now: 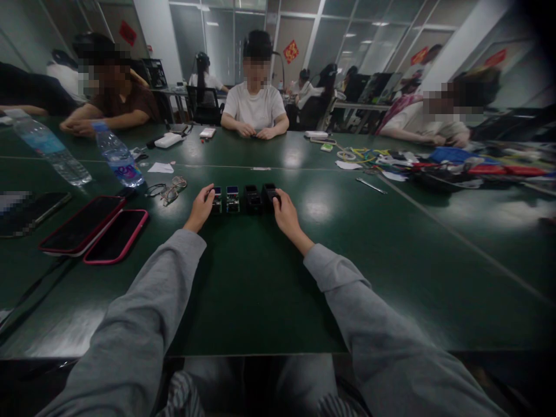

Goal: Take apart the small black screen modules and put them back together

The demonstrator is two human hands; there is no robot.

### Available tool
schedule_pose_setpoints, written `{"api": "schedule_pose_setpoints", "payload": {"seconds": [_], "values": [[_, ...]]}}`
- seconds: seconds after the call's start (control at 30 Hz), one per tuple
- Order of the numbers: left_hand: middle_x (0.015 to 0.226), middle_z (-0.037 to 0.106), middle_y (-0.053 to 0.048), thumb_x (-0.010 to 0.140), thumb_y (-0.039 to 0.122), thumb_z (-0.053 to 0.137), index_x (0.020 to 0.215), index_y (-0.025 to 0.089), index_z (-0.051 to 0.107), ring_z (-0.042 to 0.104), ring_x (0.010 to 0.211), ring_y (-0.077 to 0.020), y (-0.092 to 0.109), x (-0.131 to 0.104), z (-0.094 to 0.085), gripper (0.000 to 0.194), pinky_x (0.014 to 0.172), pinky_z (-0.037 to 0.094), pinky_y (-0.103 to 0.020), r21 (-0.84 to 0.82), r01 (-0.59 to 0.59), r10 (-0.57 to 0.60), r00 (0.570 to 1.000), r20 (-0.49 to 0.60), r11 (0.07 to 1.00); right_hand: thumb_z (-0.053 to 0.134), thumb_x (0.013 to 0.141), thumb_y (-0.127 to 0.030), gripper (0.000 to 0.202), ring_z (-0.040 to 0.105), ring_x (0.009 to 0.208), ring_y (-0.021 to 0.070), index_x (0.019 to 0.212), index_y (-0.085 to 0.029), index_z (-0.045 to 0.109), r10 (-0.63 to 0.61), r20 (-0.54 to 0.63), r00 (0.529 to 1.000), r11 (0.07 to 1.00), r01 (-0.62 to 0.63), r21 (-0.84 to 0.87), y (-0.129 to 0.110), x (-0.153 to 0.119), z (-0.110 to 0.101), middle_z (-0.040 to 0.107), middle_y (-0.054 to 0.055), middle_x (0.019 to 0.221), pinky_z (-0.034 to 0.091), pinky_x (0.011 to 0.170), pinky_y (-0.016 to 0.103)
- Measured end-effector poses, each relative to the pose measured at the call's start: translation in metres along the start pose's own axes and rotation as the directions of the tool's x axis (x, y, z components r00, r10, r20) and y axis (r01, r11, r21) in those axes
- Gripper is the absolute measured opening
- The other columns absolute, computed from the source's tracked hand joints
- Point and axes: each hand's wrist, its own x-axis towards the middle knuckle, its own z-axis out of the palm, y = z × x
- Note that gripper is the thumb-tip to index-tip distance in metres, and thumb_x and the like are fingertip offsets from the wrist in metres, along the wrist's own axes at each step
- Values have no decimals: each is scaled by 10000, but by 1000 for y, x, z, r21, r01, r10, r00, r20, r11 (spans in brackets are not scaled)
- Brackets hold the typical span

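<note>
Four small pieces would be several in a row on the green table: at the left end is a small circuit board with a screen [218, 202], and my left hand [200, 209] grips its outer side. Beside it stands a second, similar screen board [233, 200], touched by neither hand. Further right is a small black device casing [252, 198]. At the right end my right hand [286, 215] has its fingers around another black casing [269, 192]. My fingertips are partly hidden behind the end pieces.
Left of the row lie glasses [174, 190], two phones in red cases [116, 237], another phone [37, 214] and two water bottles [117, 156]. To the right are a wrench [371, 185] and a heap of cables and tools [452, 168]. People sit around the table [260, 301].
</note>
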Motion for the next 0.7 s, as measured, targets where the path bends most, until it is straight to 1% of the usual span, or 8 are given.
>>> {"api": "schedule_pose_setpoints", "payload": {"seconds": [0.13,0.2,0.27,0.33,0.4,0.43,0.53,0.7], "values": [[1374,603,-120,947,365,514,1293,180,595,555,1289,-241,1,1,1,401,1127,404,-402,-12,-15,15,1000,-26,1000,236,1026,-441,540,477,1353,258,1427,-157,460,-4,9,1000,1000,4,13,-2,0,-1,513,168,1440,432,1084,488],[1409,579,-118,968,375,471,1317,195,566,544,1310,-226,0,4,-2,403,1133,400,-393,-90,17,-23,997,-70,996,230,1026,-451,564,465,1362,256,1498,-171,362,-10,-25,1000,1000,11,27,-6,0,-5,481,167,1470,421,1087,497],[1450,543,-121,1004,391,359,1398,226,469,573,1284,-212,-4,10,-8,441,1105,432,-418,-216,96,-131,980,-153,972,214,1030,-452,600,439,1381,242,1569,-192,185,-15,-120,993,999,20,41,-8,1,-10,396,158,1536,408,1097,493],[1499,490,-114,1015,364,279,1466,271,357,602,1249,-196,-11,16,-16,467,1070,465,-436,-287,147,-227,936,-270,947,210,1030,-449,629,409,1400,234,1588,-199,62,-29,-209,978,999,38,38,-9,2,-15,311,152,1584,387,1113,488],[1462,528,-113,986,272,311,1457,261,379,612,1230,-182,-18,19,-22,475,1070,466,-415,-219,113,-185,920,-344,969,234,1026,-452,633,389,1409,244,1587,-201,82,-47,-208,977,999,50,12,-8,2,-18,314,145,1584,369,1123,498],[1413,571,-112,956,214,344,1419,239,442,617,1216,-180,-21,20,-24,474,1076,460,-403,-141,79,-123,935,-333,987,251,1022,-456,625,382,1411,251,1582,-208,128,-52,-179,983,999,52,-5,-8,2,-19,339,139,1572,363,1124,507],[1286,658,-108,843,76,405,1273,183,606,628,1181,-196,-25,17,-22,487,1099,436,-401,113,-24,43,984,-172,993,277,1020,-456,572,361,1424,252,1549,-239,264,-74,-85,994,995,68,-68,-12,1,-20,401,108,1541,338,1137,517],[1284,656,-134,793,37,424,1203,161,664,579,1236,-278,-24,12,-19,492,1110,402,-479,396,-108,122,993,-8,912,311,1028,-424,511,256,1489,216,1521,-296,345,-280,83,956,940,291,-177,-29,-7,-22,342,28,1590,226,1203,491]]}}
